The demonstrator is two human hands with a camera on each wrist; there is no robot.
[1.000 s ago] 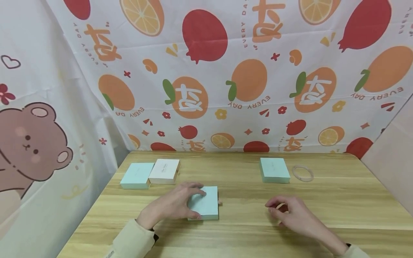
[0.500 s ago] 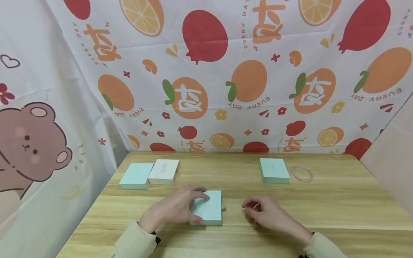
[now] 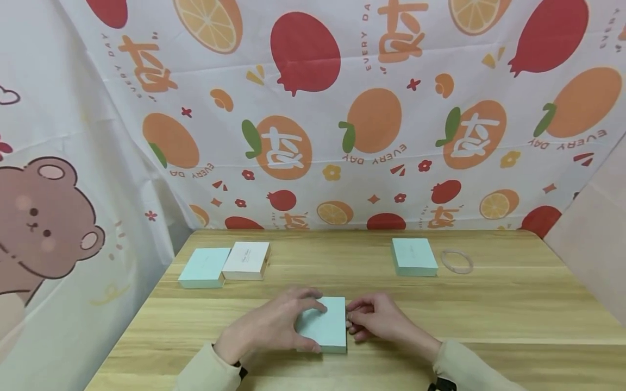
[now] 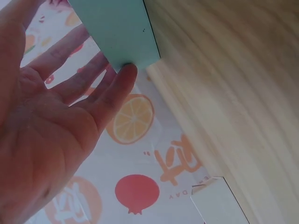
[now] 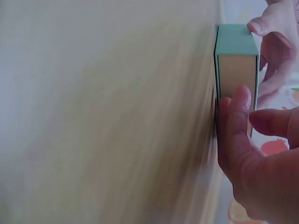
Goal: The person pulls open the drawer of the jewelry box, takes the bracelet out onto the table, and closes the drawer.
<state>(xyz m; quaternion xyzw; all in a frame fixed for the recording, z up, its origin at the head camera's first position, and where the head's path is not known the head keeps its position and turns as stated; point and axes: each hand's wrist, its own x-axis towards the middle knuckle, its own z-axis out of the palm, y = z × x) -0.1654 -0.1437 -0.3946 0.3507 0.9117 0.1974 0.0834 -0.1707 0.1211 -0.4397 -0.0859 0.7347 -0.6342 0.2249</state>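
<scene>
Left hand: clamped on the box, thumb at its near edge, fingers over the top and the far side. Right hand: thumb and fingertips close together at the box's right end; whether anything is pinched between them is hidden.

Box: mint cover, tan end panel visible at the right; lying flat on the desk, well forward of the rear edge and about midway between the side edges.

Toward the rear left corner: one flat mint case, nearest the left edge; one white case, dark lettering on top, just beside it on the right.

Near the rear edge, right of middle: one mint block, flat; one pale ring, lying just beside it, on the side of the rear right corner.

Behind the rear edge: white cloth, printed with fruit. Beyond the left edge: white cloth bearing a brown bear.
</scene>
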